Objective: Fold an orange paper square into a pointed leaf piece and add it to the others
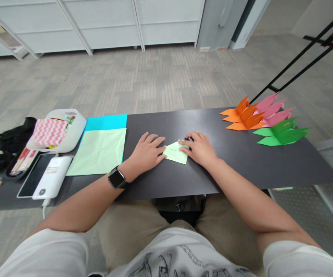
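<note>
A small folded piece of light green paper (175,152) lies on the dark table between my hands, with crease lines across it. My left hand (146,153) rests palm down with its fingers spread, and its thumb and a fingertip touch the paper's left corner. On the other side, my right hand (201,149) has its fingers bent, gripping the paper's upper right edge. A small black thing (189,139) shows by its fingers, too covered to name.
Light green sheets (98,152) lie over blue paper (107,122) at left. Beyond are a white basket (78,129), a power bank (52,177) and a phone (29,186). Orange (243,115), pink (273,109) and green folded paper shapes (281,132) stand at right.
</note>
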`<act>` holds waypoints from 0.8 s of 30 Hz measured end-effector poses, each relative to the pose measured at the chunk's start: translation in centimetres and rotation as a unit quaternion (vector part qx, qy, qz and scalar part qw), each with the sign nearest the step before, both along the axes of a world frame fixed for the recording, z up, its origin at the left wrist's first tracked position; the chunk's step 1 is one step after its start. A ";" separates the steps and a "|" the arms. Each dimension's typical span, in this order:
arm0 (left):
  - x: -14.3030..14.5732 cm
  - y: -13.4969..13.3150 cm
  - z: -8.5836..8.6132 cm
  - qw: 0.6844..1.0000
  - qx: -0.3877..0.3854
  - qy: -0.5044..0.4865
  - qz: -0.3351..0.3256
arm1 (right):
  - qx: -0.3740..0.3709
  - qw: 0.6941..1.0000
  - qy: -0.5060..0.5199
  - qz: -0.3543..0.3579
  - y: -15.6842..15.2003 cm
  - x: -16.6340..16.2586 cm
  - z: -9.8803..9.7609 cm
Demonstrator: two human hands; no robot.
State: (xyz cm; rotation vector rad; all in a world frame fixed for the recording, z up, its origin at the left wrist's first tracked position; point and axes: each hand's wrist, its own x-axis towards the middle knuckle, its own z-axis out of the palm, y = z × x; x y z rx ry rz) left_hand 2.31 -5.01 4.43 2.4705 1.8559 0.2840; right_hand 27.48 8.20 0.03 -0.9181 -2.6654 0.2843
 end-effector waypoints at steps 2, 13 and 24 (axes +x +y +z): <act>-1.1 -0.7 0.2 1.000 -0.004 0.000 -0.008 | 0.000 1.000 -0.001 -0.001 0.0 0.0 0.0; 4.4 -0.7 -0.9 0.999 0.013 -0.028 0.012 | 0.016 1.000 -0.012 -0.006 -0.2 -0.2 0.1; 6.5 -2.8 -2.3 0.997 -0.030 0.010 0.070 | 0.017 1.000 -0.015 -0.008 -0.2 -0.1 0.0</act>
